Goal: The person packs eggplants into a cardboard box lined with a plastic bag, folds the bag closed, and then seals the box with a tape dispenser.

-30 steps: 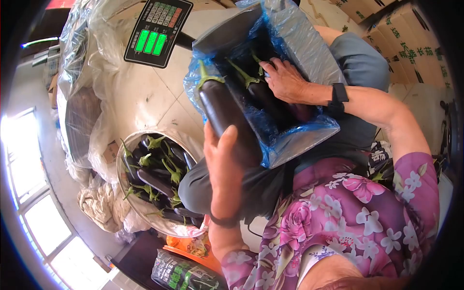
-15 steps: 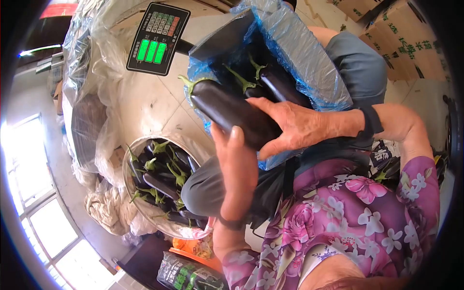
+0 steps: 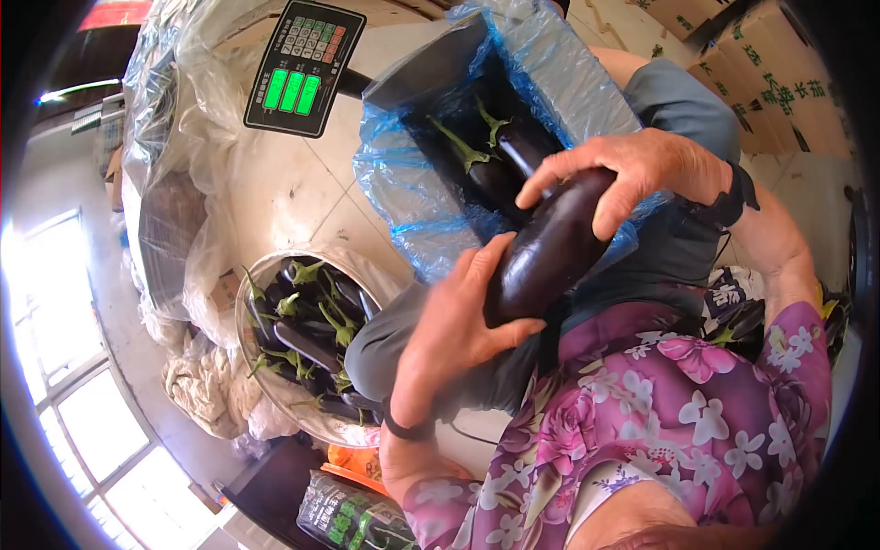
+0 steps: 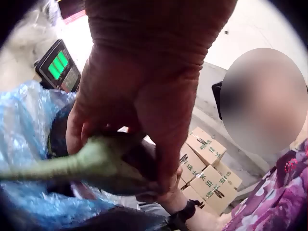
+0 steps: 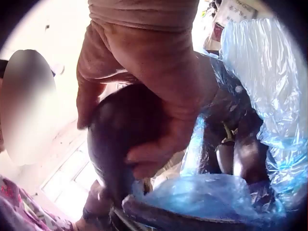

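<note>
I hold one long dark purple eggplant (image 3: 550,247) in both hands above my lap. My left hand (image 3: 458,330) grips its lower end; in the left wrist view the fingers (image 4: 139,96) curl round the green stem end (image 4: 82,166). My right hand (image 3: 642,165) wraps over the upper end, and the right wrist view shows that hand (image 5: 159,96) curled on the dark body (image 5: 120,134). Just beyond is a box lined with blue plastic (image 3: 403,202), with several eggplants (image 3: 495,165) lying inside.
A metal basin (image 3: 252,367) full of eggplants (image 3: 302,330) stands on the tiled floor by my knee. A digital scale display (image 3: 302,69) glows green beyond the box. Cardboard cartons (image 3: 779,82) are stacked at the far right, and a printed bag (image 3: 357,522) lies near my elbow.
The right hand left the box and took hold of the eggplant. Both hands then swung it round from beside the box to a slant above my lap.
</note>
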